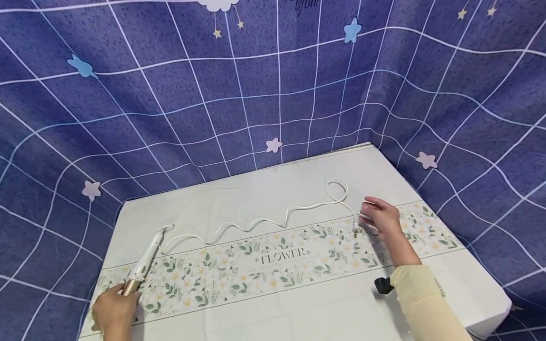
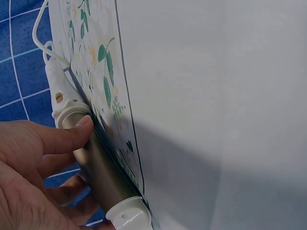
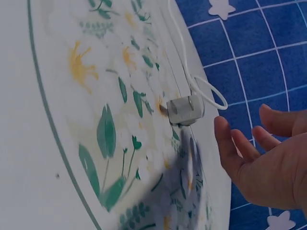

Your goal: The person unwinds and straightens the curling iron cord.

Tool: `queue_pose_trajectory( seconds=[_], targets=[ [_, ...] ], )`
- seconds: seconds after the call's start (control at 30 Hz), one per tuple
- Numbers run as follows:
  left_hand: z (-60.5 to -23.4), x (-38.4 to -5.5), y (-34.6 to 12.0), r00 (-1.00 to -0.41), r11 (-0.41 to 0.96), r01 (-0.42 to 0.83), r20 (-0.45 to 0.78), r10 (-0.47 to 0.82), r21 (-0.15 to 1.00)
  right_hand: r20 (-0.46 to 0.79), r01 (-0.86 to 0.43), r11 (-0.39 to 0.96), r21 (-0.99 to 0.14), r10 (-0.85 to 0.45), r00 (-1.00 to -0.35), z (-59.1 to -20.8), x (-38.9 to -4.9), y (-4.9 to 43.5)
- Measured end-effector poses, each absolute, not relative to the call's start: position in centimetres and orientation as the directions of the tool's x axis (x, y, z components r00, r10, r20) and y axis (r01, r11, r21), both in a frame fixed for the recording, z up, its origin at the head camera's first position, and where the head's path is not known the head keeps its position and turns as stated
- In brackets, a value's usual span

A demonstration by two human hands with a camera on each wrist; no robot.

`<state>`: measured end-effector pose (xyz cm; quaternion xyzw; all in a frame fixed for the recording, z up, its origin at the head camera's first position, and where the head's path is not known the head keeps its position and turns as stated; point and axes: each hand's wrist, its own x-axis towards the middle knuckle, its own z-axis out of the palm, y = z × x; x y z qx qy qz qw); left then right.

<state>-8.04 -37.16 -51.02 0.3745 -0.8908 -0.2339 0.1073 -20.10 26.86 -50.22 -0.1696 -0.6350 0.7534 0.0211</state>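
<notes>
A curling iron (image 1: pixel 148 255) with a white handle and gold barrel lies slanted at the left of the table. My left hand (image 1: pixel 113 310) grips its barrel (image 2: pixel 103 165); the left wrist view has the thumb on top and the other fingers curled beneath. From the handle's far end a white cord (image 1: pixel 264 219) runs in waves to the right, with one loop near its end. The cord ends in a white two-pin plug (image 3: pixel 186 110) lying on the floral band. Just right of the plug, my right hand (image 1: pixel 384 222) is held with loosely bent fingers, nothing between them.
White cloth covers the table (image 1: pixel 264 312), crossed by a floral band (image 1: pixel 273 277) lettered FLOWER. A blue curtain (image 1: pixel 256 94) with a white grid and stars hangs behind and at both sides. A small black block (image 1: pixel 384 285) sits by my right cuff.
</notes>
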Motion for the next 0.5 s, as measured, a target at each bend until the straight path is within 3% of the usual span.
queue_pose_trajectory(
  seconds=[0.13, 0.27, 0.5],
  targets=[
    [-50.9, -8.2, -37.1, -0.709, 0.617, -0.611, 0.005, -0.705, 0.496, -0.12, 0.158, 0.16, -0.974, 0.223, -0.967, -50.6, -20.3, 26.8],
    [-50.7, -8.5, -37.0, -0.73, 0.65, -0.591, 0.025, -0.683, 0.478, -0.026, 0.092, 0.466, -0.88, 0.146, -0.989, -50.7, -20.2, 26.6],
    [-50.6, -9.1, -36.6, -0.773, 0.706, -0.532, 0.072, -0.63, 0.467, 0.048, -0.037, 0.659, -0.751, -0.002, -0.999, -51.0, -20.1, 25.7]
  ],
)
